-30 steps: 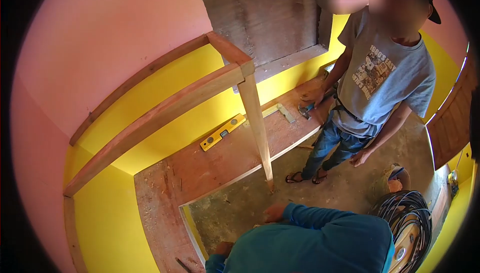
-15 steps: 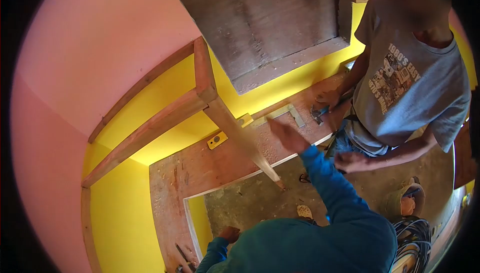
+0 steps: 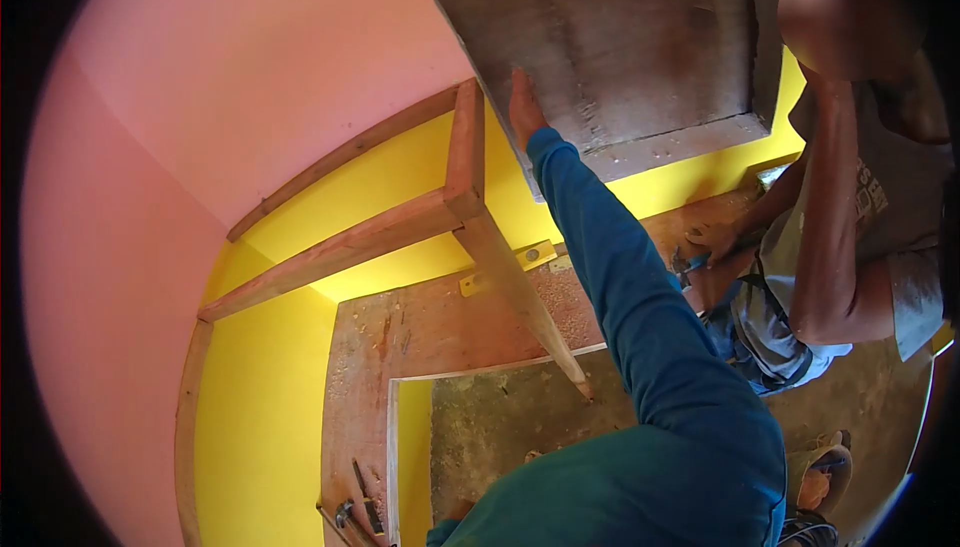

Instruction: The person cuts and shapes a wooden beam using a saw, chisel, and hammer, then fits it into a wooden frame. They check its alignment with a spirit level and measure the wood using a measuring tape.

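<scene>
My right hand [image 3: 524, 112], at the end of a teal sleeve, is raised at the left edge of the brown wooden panel [image 3: 640, 37], fingers stretched and nothing in them. Whether it touches the panel is unclear. Just left of it stands the wooden frame [image 3: 463, 162], with a slanting leg. Only a sliver of my left hand [image 3: 457, 510] shows beside my torso at the bottom, its fingers hidden. The yellow level [image 3: 535, 255] lies on the reddish bench [image 3: 440, 322], partly behind the frame's leg.
At right a co-worker in a grey shirt has one hand [image 3: 712, 240] by a blue-handled tool [image 3: 690, 264] and the other arm raised towards the face. Hand tools [image 3: 347, 515] lie on the near bench. A bucket [image 3: 835, 472] stands on the floor, lower right.
My right hand has risen from low by my torso, over the bench, to the panel's edge. The co-worker has raised one arm. The view has shifted, moving the frame rightwards since the last frame.
</scene>
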`<action>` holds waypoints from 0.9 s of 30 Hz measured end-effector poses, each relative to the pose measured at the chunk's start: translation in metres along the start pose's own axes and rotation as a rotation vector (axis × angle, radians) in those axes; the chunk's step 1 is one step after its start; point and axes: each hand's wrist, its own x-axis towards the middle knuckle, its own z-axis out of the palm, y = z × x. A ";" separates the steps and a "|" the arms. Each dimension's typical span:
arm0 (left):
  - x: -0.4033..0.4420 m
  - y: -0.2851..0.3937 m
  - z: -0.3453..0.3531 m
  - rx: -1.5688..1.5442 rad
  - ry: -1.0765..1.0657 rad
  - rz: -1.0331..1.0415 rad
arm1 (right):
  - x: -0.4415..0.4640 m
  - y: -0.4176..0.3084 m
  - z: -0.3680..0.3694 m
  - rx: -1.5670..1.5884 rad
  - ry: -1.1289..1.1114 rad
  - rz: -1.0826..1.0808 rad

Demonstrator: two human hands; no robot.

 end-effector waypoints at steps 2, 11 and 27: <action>0.002 -0.009 -0.002 -0.012 -0.009 -0.062 | 0.008 0.004 0.012 0.016 -0.011 -0.008; 0.006 -0.028 -0.017 0.028 -0.059 -0.106 | 0.033 0.029 0.016 -0.019 -0.135 0.101; 0.034 -0.021 -0.052 0.136 -0.101 -0.045 | 0.013 0.009 0.024 -0.266 0.264 -0.167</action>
